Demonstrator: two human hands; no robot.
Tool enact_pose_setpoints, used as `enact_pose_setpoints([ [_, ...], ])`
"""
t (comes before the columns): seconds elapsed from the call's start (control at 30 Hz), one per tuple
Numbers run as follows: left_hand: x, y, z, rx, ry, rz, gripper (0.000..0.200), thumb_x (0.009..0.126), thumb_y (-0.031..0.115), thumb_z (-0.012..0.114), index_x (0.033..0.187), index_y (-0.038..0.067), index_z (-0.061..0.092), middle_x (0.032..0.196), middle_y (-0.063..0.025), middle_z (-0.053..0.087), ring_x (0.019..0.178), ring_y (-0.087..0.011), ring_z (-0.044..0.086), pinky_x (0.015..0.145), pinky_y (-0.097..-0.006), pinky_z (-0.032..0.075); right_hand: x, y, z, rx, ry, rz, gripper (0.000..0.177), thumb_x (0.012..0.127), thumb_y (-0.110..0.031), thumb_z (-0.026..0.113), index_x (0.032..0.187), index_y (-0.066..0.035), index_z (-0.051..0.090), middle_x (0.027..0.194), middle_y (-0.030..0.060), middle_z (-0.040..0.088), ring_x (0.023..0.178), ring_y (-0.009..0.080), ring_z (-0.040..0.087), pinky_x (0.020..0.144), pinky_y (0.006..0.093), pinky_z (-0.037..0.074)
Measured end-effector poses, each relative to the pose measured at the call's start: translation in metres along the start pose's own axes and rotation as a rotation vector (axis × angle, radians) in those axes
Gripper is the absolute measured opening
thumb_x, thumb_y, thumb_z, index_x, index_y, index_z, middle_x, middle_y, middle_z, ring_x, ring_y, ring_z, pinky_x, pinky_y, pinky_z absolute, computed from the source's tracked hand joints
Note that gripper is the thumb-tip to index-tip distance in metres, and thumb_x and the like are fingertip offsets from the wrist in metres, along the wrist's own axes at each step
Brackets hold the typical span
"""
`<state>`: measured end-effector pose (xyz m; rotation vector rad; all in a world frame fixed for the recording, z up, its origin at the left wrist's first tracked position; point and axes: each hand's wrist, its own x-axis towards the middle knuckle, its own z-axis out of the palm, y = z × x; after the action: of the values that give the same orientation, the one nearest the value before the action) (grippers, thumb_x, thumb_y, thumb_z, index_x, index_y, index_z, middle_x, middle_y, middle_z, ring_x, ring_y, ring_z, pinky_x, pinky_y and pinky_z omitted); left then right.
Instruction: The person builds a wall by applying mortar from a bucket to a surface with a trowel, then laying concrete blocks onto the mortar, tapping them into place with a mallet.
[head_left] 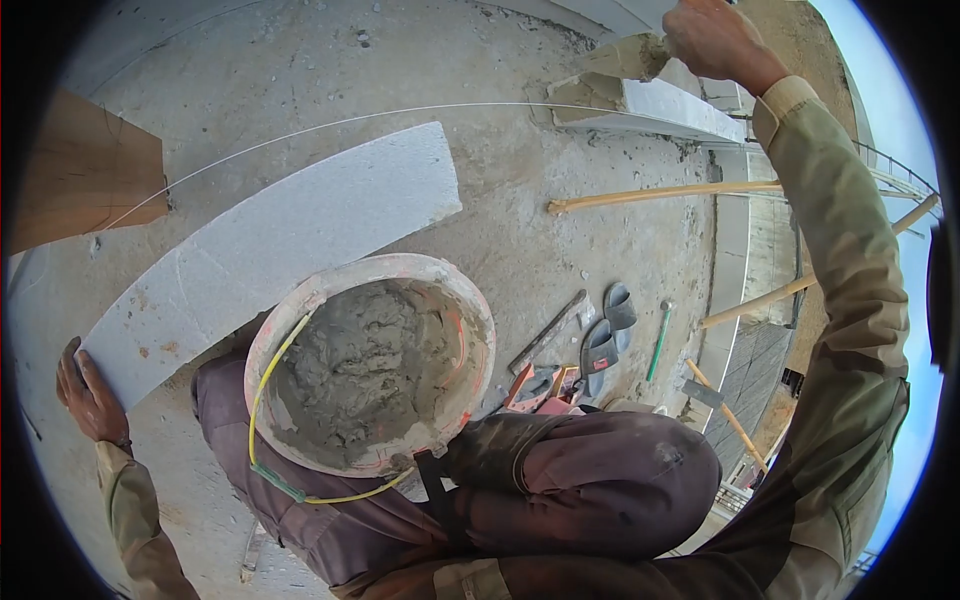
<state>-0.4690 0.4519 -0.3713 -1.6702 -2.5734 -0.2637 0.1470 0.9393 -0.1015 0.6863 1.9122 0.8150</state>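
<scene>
My left hand (92, 395) lies with its fingers stretched against the near left end of a long white lightweight concrete block (290, 215). At the top right, my right hand (712, 42) is closed around the handle of a mortar-smeared trowel (632, 58). The trowel's blade is over the mortar-coated end of another white block (680, 108). A bucket (478, 330) of wet grey mortar (365, 370) stands by my legs, its yellow handle (262, 410) folded down over the side.
A string line (340, 121) stretches across the floor past both blocks. A brown wooden post (90, 175) stands at left. Grey slippers (600, 348), a green-handled hammer (660, 340) and wooden poles (660, 196) lie to the right. The outer edge drops toward open ground.
</scene>
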Motion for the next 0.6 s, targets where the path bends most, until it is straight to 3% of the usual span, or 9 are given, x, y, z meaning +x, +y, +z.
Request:
enact_pose_setpoints([
  [0.07,0.0,0.0,0.0,0.013,0.002,-0.006,0.042,0.109,0.034,0.043,0.131,0.004,0.063,0.127,-0.0176,0.065,0.125,-0.0348,0.056,0.112,-0.0443,0.034,0.02,-0.005,0.019,0.043,-0.012,0.049,0.014,0.072,-0.02,0.072,0.071,-0.007,0.075,0.076,0.0166,0.073,0.076,0.0357,0.073,0.067,0.0467,0.057],
  [0.17,0.001,-0.001,0.0,-0.01,-0.006,-0.001,0.042,0.109,0.034,0.043,0.131,0.004,0.063,0.127,-0.0176,0.065,0.125,-0.0349,0.056,0.112,-0.0444,0.034,0.037,-0.019,0.049,0.058,0.102,-0.123,0.017,0.073,-0.024,0.074,0.074,-0.007,0.077,0.078,0.0179,0.074,0.078,0.0351,0.074,0.068,0.0465,0.058],
  [0.23,0.0,0.001,-0.002,-0.007,-0.003,0.003,0.042,0.109,0.034,0.042,0.131,0.003,0.062,0.127,-0.0175,0.065,0.125,-0.0348,0.056,0.112,-0.0444,0.034,0.037,-0.036,0.054,0.101,0.094,-0.129,0.011,0.083,-0.01,0.074,0.093,-0.006,0.075,0.1,0.0171,0.073,0.095,0.0354,0.071,0.084,0.046,0.056],
  [0.33,0.0,0.0,-0.002,-0.009,-0.009,0.005,0.043,0.109,0.034,0.042,0.131,0.003,0.062,0.127,-0.0175,0.065,0.125,-0.0348,0.055,0.112,-0.0444,0.033,0.049,-0.048,0.068,0.105,0.079,-0.135,0.01,0.078,-0.004,0.074,0.087,-0.006,0.073,0.096,0.0165,0.072,0.096,0.0338,0.071,0.086,0.0442,0.056],
  [0.47,0.0,0.003,-0.003,-0.013,-0.008,-0.008,0.044,0.109,0.036,0.041,0.13,0.003,0.063,0.127,-0.0172,0.065,0.125,-0.0347,0.055,0.112,-0.0441,0.034,0.081,-0.043,0.078,0.084,0.162,-0.159,0.01,0.079,-0.006,0.075,0.089,-0.007,0.074,0.097,0.0144,0.073,0.096,0.0306,0.071,0.087,0.0422,0.057],
  [0.53,0.0,0.001,-0.002,-0.011,-0.02,-0.017,0.045,0.109,0.036,0.04,0.131,0.003,0.063,0.128,-0.017,0.065,0.125,-0.0347,0.055,0.112,-0.044,0.034,0.106,-0.044,0.084,0.14,-0.05,-0.14,0.02,0.074,-0.029,0.077,0.077,-0.009,0.079,0.081,0.0174,0.075,0.081,0.0336,0.074,0.071,0.0449,0.059],
  [0.6,0.001,0.001,-0.003,0.001,-0.02,-0.015,0.045,0.109,0.036,0.04,0.131,0.003,0.063,0.128,-0.0169,0.065,0.124,-0.0346,0.056,0.112,-0.0439,0.034,0.117,-0.054,0.078,0.091,-0.088,-0.15,0.024,0.071,-0.034,0.081,0.08,-0.011,0.081,0.082,0.0151,0.076,0.084,0.032,0.075,0.074,0.0429,0.059],
])
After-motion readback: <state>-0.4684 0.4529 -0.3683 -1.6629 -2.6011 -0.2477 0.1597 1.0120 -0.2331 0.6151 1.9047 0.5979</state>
